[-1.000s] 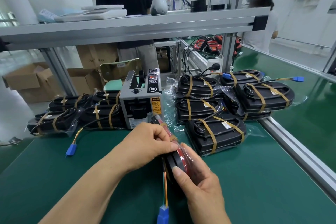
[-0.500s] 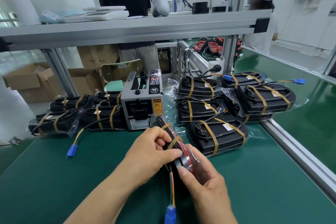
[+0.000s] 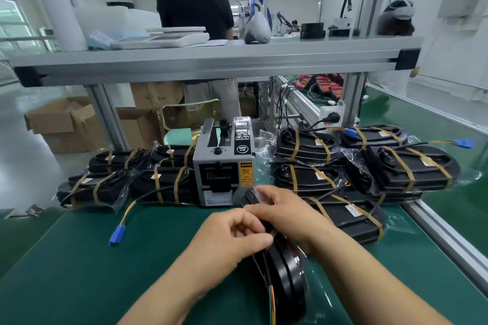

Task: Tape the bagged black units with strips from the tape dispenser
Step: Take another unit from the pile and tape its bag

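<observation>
A bagged black unit (image 3: 286,274) stands on edge on the green mat in front of me, its coloured wires trailing toward me. My left hand (image 3: 232,239) grips its left side with curled fingers. My right hand (image 3: 287,212) reaches over its far end, fingers curled on the bag close to the left hand. The grey tape dispenser (image 3: 223,166) stands just behind the hands. Whether a tape strip is under the fingers is hidden.
Taped bagged units are piled left (image 3: 126,179) and right (image 3: 369,166) of the dispenser. A blue connector (image 3: 116,234) lies on the mat at left. An aluminium rail (image 3: 449,237) bounds the mat at right. A metal shelf (image 3: 211,59) spans overhead; a person stands behind it.
My right hand has moved from the near side of the unit up over its far end. The unit now lies lower and closer to me. The camera has tilted slightly.
</observation>
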Motion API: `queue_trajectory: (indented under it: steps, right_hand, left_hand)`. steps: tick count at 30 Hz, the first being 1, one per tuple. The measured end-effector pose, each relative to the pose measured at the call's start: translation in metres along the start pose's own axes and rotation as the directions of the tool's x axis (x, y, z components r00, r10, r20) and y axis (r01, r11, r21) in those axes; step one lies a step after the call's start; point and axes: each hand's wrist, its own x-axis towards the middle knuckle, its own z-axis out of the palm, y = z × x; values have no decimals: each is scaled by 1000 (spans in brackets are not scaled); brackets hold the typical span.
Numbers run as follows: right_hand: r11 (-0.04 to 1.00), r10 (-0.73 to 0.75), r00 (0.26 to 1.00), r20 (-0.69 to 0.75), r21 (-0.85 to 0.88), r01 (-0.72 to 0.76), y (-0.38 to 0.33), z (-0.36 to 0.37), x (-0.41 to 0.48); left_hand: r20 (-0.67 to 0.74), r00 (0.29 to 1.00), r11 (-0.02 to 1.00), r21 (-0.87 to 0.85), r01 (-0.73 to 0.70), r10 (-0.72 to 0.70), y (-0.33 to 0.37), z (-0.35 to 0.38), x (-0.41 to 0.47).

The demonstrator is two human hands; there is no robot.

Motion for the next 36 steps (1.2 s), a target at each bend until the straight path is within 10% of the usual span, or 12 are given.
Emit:
queue_trajectory:
  steps: [4, 7, 22, 28, 36]
  right_hand:
    - [984, 53, 998, -28, 173, -47, 13, 7, 0]
    - [989, 88, 993, -79, 125, -78, 13, 11, 0]
    - [987, 99, 990, -96, 133, -86, 10, 11, -6]
    - [982, 97, 982, -164, 175, -68, 13, 10, -5]
    - [988, 77, 982, -170, 142, -53, 13, 10, -4]
  left_hand:
    - [-324, 901, 863, -495, 98, -288, -12, -26, 47]
    - [-305, 818, 706, -689, 163, -487, -15, -35, 81]
    - [-434, 670, 586, -810, 2, -602, -6, -17, 117]
    - [-165, 969, 821, -568, 61, -186, 0, -24, 67]
    - [33, 997, 978, -195, 79, -73, 10, -27, 63]
